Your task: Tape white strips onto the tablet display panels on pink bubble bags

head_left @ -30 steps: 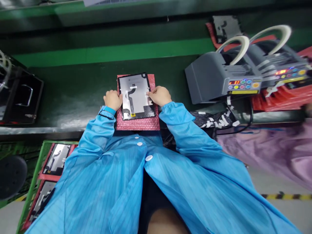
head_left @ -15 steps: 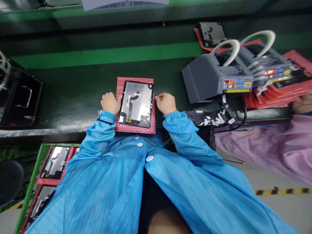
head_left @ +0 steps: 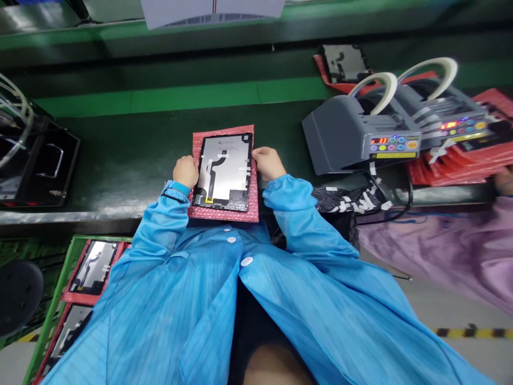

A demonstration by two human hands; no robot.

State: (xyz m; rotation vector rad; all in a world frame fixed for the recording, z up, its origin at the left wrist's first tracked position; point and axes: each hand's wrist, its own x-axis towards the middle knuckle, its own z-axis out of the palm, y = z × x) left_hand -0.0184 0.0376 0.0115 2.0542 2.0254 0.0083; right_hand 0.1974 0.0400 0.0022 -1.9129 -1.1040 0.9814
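Observation:
A grey panel with a black frame [head_left: 224, 174] lies on a pink bubble-wrap sheet [head_left: 224, 214] on the dark green bench, straight ahead of me. My left hand [head_left: 185, 171] is curled against the panel's left edge. My right hand [head_left: 269, 162] grips the panel's right edge near the top corner, fingers bent round it. Both arms are in blue sleeves.
Two grey tape dispensers [head_left: 360, 131] with white tape loops stand at the right, beside red sheets [head_left: 452, 160]. Another person in a lilac coat [head_left: 441, 240] works at far right. A green crate [head_left: 86, 272] with more panels sits lower left. A black box [head_left: 36, 166] is at left.
My right hand has come back from beside the sheet onto the panel's right edge. The panel and the sheet have turned a little.

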